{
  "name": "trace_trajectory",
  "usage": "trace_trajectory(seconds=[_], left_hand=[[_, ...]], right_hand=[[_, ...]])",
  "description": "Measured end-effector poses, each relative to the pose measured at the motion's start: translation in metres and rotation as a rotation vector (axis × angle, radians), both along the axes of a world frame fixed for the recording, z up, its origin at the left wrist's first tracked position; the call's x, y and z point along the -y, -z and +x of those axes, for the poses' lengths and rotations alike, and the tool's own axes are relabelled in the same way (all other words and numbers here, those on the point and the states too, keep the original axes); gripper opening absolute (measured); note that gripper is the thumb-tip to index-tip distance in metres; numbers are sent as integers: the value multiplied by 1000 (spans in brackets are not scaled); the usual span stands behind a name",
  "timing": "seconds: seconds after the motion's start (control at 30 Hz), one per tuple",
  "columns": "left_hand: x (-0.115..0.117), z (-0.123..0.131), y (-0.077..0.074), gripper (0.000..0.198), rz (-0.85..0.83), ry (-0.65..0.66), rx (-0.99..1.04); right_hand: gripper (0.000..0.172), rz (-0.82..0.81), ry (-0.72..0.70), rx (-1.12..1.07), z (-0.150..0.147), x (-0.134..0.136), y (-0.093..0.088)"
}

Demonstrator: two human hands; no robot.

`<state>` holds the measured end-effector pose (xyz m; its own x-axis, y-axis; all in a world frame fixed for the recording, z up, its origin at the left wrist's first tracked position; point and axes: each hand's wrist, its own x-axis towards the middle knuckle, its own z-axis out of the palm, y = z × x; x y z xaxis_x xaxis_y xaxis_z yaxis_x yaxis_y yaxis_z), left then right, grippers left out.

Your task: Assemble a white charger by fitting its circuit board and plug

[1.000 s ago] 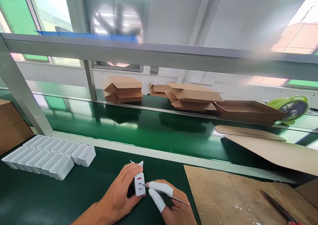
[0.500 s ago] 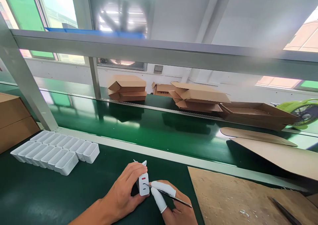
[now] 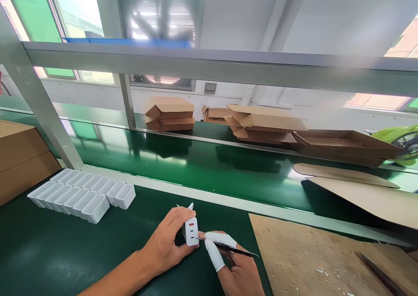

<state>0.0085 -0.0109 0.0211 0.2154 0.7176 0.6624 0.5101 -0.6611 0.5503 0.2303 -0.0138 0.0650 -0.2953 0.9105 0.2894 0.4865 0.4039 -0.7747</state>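
My left hand (image 3: pixel 166 239) grips a white wall charger (image 3: pixel 192 239) upright, with the thumb low and the fingers over its top. The charger's face shows one red port and two narrow dark slots below it. Behind its top a pale prong-like piece sticks up. In my right hand (image 3: pixel 233 261) is a pair of dark tweezers (image 3: pixel 233 248), held like a pen. White finger cots cover its thumb and index finger. The tweezers' tip is at the charger's lower slot; whether it goes inside I cannot tell.
Rows of white plastic cases (image 3: pixel 94 208) stand at left beside a cardboard box (image 3: pixel 26 156). A worn board (image 3: pixel 294 252) at right bears another dark pointed tool (image 3: pixel 380 272). Beyond a metal rail runs a green belt (image 3: pixel 202 165), with cardboard boxes (image 3: pixel 267 122) and a green fan (image 3: pixel 405 141) behind.
The tweezers' tip has shifted from the charger's upper slot to the lower one. My right hand sits slightly farther right. The whole view has shifted a little.
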Motion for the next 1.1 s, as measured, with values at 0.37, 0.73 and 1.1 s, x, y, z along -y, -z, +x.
trace_trajectory(seconds=[0.37, 0.73, 1.1], left_hand=[[0, 0, -1, 58, 16, -2, -4], [3, 5, -5, 51, 105, -17, -74], [4, 9, -8, 48, 242, -1, -193]], right_hand=[[27, 111, -56, -42, -10, 5, -14], [38, 216, -60, 21, -8, 5, 6], [46, -69, -86, 227, -7, 9, -37]])
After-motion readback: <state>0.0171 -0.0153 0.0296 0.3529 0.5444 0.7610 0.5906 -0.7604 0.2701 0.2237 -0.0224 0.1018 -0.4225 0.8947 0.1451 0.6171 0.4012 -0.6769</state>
